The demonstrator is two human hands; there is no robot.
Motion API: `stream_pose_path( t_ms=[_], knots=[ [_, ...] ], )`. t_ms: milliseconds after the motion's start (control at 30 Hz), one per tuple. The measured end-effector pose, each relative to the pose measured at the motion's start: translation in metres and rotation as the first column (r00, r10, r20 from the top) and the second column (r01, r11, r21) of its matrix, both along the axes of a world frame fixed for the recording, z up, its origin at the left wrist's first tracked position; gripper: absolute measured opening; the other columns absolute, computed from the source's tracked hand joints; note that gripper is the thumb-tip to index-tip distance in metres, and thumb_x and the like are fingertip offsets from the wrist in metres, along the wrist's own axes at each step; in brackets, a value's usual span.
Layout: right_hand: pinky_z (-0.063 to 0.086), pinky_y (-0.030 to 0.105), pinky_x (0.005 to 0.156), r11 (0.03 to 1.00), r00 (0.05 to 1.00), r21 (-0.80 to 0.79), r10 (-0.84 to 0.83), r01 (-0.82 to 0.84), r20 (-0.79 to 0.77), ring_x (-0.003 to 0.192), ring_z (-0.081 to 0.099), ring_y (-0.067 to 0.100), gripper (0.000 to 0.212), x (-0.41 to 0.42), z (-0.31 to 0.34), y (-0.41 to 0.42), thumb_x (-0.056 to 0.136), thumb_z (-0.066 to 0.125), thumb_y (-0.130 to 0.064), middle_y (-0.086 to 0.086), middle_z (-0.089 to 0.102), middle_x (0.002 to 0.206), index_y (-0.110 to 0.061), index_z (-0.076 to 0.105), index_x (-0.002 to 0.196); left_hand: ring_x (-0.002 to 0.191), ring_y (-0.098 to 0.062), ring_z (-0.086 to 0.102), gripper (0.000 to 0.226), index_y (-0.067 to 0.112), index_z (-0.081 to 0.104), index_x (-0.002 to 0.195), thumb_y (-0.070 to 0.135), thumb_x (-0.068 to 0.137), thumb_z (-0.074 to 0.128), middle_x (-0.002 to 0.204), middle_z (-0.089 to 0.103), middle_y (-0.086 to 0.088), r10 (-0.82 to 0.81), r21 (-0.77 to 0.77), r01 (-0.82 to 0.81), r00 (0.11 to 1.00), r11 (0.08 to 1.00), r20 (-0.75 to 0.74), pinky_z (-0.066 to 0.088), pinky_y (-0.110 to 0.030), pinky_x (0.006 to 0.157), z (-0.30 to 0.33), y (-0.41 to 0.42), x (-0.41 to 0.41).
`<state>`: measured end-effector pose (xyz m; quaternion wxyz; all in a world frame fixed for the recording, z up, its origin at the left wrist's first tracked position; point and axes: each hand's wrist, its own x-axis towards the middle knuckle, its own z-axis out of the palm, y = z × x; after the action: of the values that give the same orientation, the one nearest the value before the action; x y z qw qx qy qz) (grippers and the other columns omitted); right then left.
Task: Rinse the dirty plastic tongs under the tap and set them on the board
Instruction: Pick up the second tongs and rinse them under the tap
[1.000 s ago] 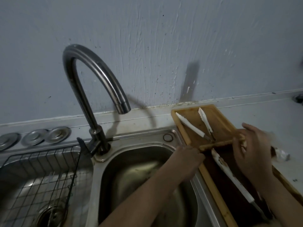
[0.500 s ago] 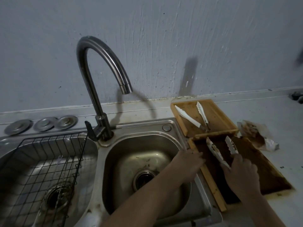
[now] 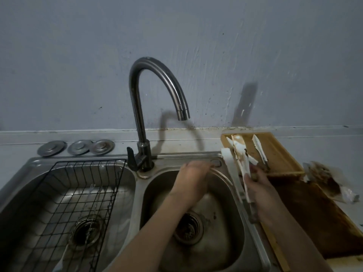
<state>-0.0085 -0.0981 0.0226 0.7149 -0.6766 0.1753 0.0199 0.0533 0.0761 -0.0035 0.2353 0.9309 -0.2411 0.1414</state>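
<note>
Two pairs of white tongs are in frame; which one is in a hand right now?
The brown-smeared tongs, gripped by the right hand at the sink's right rim. The other tongs lie untouched on the light wooden board behind.

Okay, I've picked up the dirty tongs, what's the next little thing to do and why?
Probably turn the water on with the left hand. The right hand holds the stained tongs at the sink's right edge, no water runs from the tap, and its lever is near that free hand.

tongs (image 3: 241, 161): white plastic, brown-smeared | raised beside board (image 3: 282, 152)
</note>
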Motion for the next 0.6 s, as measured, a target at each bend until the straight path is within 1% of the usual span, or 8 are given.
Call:
stream_pose_path(
  t_ms=[100, 200, 300, 400, 467, 500, 567, 600],
  knots=[
    [0.054, 0.042, 0.065, 0.938, 0.994, 0.332, 0.107, -0.096, -0.013, 0.078, 0.068, 0.031, 0.026, 0.007, -0.010, 0.025, 0.095, 0.042, -0.022, 0.018, 0.071, 0.095, -0.029, 0.058, 0.115, 0.112, -0.023, 0.055, 0.042, 0.019, 0.057, 0.122, 0.012, 0.081, 0.048, 0.117, 0.065, -0.005, 0.103, -0.112, -0.104, 0.995, 0.988, -0.015, 0.041, -0.040, 0.099, -0.001, 0.045, -0.002],
    [0.051, 0.045, 0.069, 0.895, 0.982, 0.418, 0.186, -0.152, -0.043, 0.081, 0.068, 0.036, 0.028, 0.014, -0.024, 0.047, 0.096, 0.039, -0.024, 0.028, 0.068, 0.102, -0.027, 0.057, 0.117, 0.115, -0.026, 0.056, 0.047, 0.013, 0.058, 0.121, -0.002, 0.077, 0.056, 0.119, 0.063, -0.009, 0.255, -0.251, -0.233, 0.965, 0.940, 0.062, 0.041, -0.048, 0.101, -0.003, 0.084, -0.005],
    [0.056, 0.036, 0.052, 0.851, 0.967, 0.497, 0.242, -0.171, -0.081, 0.074, 0.069, 0.036, 0.030, 0.021, -0.035, 0.067, 0.097, 0.035, -0.025, 0.034, 0.064, 0.105, -0.023, 0.052, 0.122, 0.128, -0.027, 0.044, 0.055, 0.011, 0.052, 0.126, -0.005, 0.074, 0.059, 0.135, 0.052, -0.011, 0.439, -0.344, -0.357, 0.876, 0.868, 0.198, 0.028, -0.046, 0.108, -0.006, 0.110, -0.003],
    [0.055, 0.033, 0.045, 0.800, 0.960, 0.582, 0.257, -0.146, -0.112, 0.066, 0.068, 0.035, 0.031, 0.026, -0.040, 0.078, 0.098, 0.034, -0.026, 0.039, 0.058, 0.113, -0.022, 0.050, 0.124, 0.142, -0.026, 0.021, 0.062, 0.011, 0.037, 0.139, -0.001, 0.081, 0.056, 0.152, 0.028, -0.015, 0.591, -0.489, -0.478, 0.801, 0.730, 0.098, 0.016, -0.042, 0.113, -0.008, 0.127, 0.007],
    [0.053, 0.032, 0.045, 0.837, 0.958, 0.523, 0.258, -0.160, -0.121, 0.064, 0.066, 0.033, 0.029, 0.029, -0.042, 0.083, 0.097, 0.036, -0.026, 0.036, 0.060, 0.108, -0.023, 0.053, 0.120, 0.144, -0.024, 0.017, 0.064, 0.010, 0.028, 0.144, 0.003, 0.086, 0.055, 0.155, 0.023, -0.015, 0.588, -0.575, -0.515, 0.806, 0.635, -0.072, 0.017, -0.036, 0.115, -0.010, 0.133, 0.017],
    [0.052, 0.032, 0.047, 0.879, 0.958, 0.439, 0.261, -0.187, -0.114, 0.064, 0.064, 0.031, 0.027, 0.030, -0.043, 0.085, 0.097, 0.038, -0.026, 0.032, 0.063, 0.101, -0.023, 0.055, 0.118, 0.141, -0.021, 0.025, 0.063, 0.011, 0.028, 0.144, 0.007, 0.089, 0.056, 0.153, 0.028, -0.011, 0.548, -0.620, -0.525, 0.818, 0.584, -0.176, 0.023, -0.033, 0.113, -0.010, 0.136, 0.022],
    [0.050, 0.033, 0.050, 0.936, 0.960, 0.259, 0.267, -0.237, -0.089, 0.065, 0.061, 0.028, 0.024, 0.032, -0.044, 0.088, 0.097, 0.040, -0.025, 0.021, 0.065, 0.087, -0.026, 0.059, 0.112, 0.119, -0.013, 0.051, 0.044, 0.013, 0.043, 0.135, 0.018, 0.093, 0.054, 0.133, 0.053, -0.002, 0.449, -0.634, -0.578, 0.811, 0.514, -0.375, 0.043, -0.023, 0.095, -0.012, 0.140, 0.031],
    [0.050, 0.033, 0.050, 0.947, 0.958, 0.187, 0.277, -0.260, -0.075, 0.066, 0.060, 0.026, 0.023, 0.033, -0.044, 0.090, 0.097, 0.040, -0.025, 0.017, 0.065, 0.085, -0.027, 0.060, 0.109, 0.100, -0.012, 0.060, 0.030, 0.014, 0.054, 0.121, 0.024, 0.093, 0.052, 0.112, 0.064, 0.002, 0.450, -0.595, -0.600, 0.798, 0.535, -0.400, 0.048, -0.018, 0.078, -0.013, 0.142, 0.035]
  ],
)
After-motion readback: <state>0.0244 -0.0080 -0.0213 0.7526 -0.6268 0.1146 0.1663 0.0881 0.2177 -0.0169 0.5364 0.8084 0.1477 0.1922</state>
